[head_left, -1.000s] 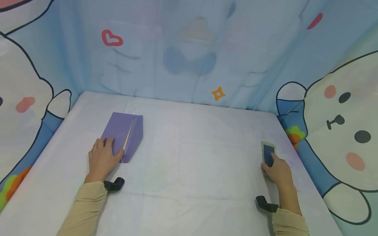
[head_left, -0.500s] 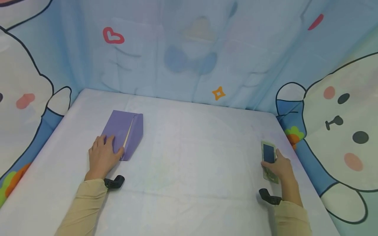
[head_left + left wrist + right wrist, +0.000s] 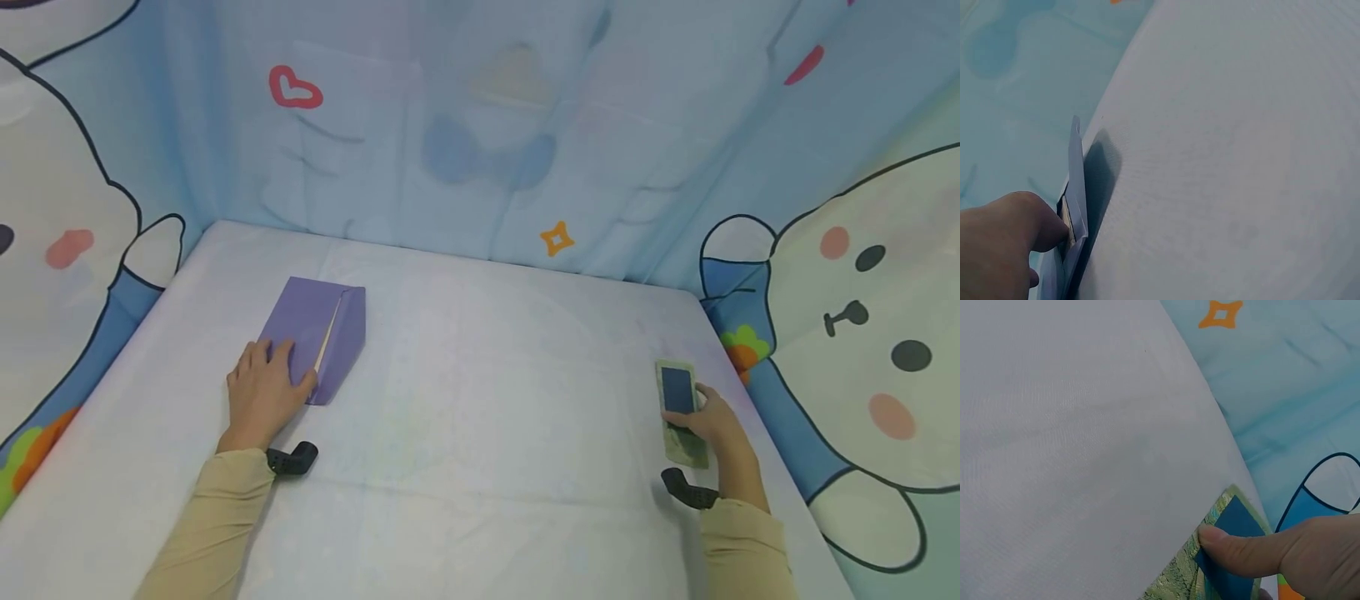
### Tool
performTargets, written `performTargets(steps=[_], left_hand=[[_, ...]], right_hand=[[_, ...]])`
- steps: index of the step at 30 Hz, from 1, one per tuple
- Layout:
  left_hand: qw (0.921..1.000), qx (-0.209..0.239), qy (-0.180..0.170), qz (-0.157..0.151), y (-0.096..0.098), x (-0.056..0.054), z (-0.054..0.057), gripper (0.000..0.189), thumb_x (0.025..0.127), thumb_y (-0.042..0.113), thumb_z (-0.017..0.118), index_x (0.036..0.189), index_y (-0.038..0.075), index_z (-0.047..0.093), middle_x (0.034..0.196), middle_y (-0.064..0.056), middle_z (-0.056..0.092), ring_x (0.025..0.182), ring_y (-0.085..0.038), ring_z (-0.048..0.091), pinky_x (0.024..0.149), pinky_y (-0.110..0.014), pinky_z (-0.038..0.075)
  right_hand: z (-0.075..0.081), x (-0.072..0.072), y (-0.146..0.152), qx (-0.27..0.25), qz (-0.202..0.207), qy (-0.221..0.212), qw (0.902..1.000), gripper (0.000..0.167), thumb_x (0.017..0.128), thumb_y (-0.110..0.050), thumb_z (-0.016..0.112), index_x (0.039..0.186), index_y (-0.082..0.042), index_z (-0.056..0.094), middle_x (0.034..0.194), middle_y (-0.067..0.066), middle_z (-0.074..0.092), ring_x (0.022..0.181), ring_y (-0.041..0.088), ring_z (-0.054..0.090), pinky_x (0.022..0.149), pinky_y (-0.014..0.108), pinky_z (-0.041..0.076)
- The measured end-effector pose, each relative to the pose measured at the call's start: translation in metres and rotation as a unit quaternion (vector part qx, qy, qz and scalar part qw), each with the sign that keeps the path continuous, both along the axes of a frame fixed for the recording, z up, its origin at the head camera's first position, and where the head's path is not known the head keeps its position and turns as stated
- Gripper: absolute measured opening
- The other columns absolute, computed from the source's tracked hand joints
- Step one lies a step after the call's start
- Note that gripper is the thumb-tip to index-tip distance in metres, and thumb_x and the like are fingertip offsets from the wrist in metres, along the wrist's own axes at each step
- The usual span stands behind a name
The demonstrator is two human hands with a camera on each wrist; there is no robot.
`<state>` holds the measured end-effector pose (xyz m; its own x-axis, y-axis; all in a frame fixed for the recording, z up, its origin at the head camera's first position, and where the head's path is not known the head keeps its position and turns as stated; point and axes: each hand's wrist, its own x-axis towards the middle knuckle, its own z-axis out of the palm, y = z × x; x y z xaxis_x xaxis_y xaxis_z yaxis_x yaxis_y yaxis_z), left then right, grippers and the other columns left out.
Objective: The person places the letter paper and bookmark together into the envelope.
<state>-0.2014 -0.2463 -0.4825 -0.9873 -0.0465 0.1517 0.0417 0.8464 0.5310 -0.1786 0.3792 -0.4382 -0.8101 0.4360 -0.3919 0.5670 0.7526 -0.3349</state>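
On the left of the white table lies a purple envelope (image 3: pixel 307 321), its flap lifted along a pale-lined opening. My left hand (image 3: pixel 262 396) holds its near part, fingers spread over the purple paper. In the left wrist view the thumb (image 3: pixel 1029 219) presses at the opening beside the raised flap (image 3: pixel 1077 181). At the table's right side is a flat, narrow green brocade-patterned piece (image 3: pixel 686 446) bearing a dark blue rectangle (image 3: pixel 1235 515). My right hand (image 3: pixel 712 425) pinches it, thumb across the front and a finger at its right edge; the other fingers are mostly hidden.
The white cloth-covered table (image 3: pixel 480 400) stretches between the hands. A light blue printed curtain (image 3: pixel 480 125) hangs behind its far edge, with cartoon bear prints at both sides. Black camera mounts sit on the wrists.
My right hand's finger has shifted off the blue rectangle to the right edge, baring more of the green piece, which has moved slightly left. The left hand stays on the envelope.
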Motion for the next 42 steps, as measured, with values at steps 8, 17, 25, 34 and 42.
performTargets(steps=[8,17,25,34,42], left_hand=[[1.0000,0.002,-0.003,-0.003,-0.001,-0.002,-0.002,0.063,0.087,0.032,0.057,0.136,-0.004,0.043,0.141,-0.035,0.032,0.133,-0.055,0.022,0.099,-0.068,0.022],[1.0000,0.002,0.007,-0.004,-0.002,-0.003,-0.002,0.062,0.086,0.032,0.057,0.136,-0.003,0.044,0.141,-0.035,0.033,0.133,-0.055,0.023,0.099,-0.068,0.023],[1.0000,0.000,0.007,-0.003,-0.002,-0.003,-0.003,0.062,0.087,0.033,0.057,0.135,-0.004,0.044,0.140,-0.035,0.034,0.133,-0.054,0.024,0.098,-0.068,0.024],[1.0000,0.003,0.007,-0.002,-0.003,-0.002,-0.003,0.061,0.087,0.033,0.056,0.135,-0.004,0.045,0.140,-0.034,0.034,0.133,-0.054,0.025,0.098,-0.067,0.024],[1.0000,0.003,0.005,-0.002,-0.002,-0.002,-0.001,0.061,0.087,0.033,0.056,0.135,-0.004,0.045,0.140,-0.034,0.034,0.133,-0.054,0.024,0.099,-0.067,0.023]], right_hand=[[0.000,-0.004,-0.002,-0.014,-0.037,0.021,0.9990,0.090,0.089,-0.029,0.062,0.151,-0.002,0.002,0.148,0.038,0.012,0.134,0.055,0.019,0.108,0.065,0.021],[-0.010,-0.005,-0.001,-0.115,-0.081,0.074,0.9873,0.083,0.093,-0.020,0.058,0.153,-0.011,0.002,0.149,0.036,0.019,0.134,0.050,0.029,0.107,0.058,0.031],[-0.013,-0.002,-0.008,-0.149,-0.098,0.112,0.9776,0.083,0.092,-0.022,0.060,0.153,-0.015,0.003,0.150,0.034,0.019,0.133,0.047,0.031,0.108,0.055,0.032],[-0.015,-0.006,-0.018,-0.167,-0.108,0.127,0.9717,0.083,0.093,-0.024,0.059,0.154,-0.017,0.004,0.151,0.032,0.020,0.129,0.043,0.037,0.107,0.054,0.034],[-0.011,-0.011,-0.032,-0.169,-0.101,0.147,0.9693,0.080,0.094,-0.021,0.057,0.154,-0.016,0.004,0.149,0.032,0.024,0.126,0.041,0.040,0.106,0.054,0.036]])
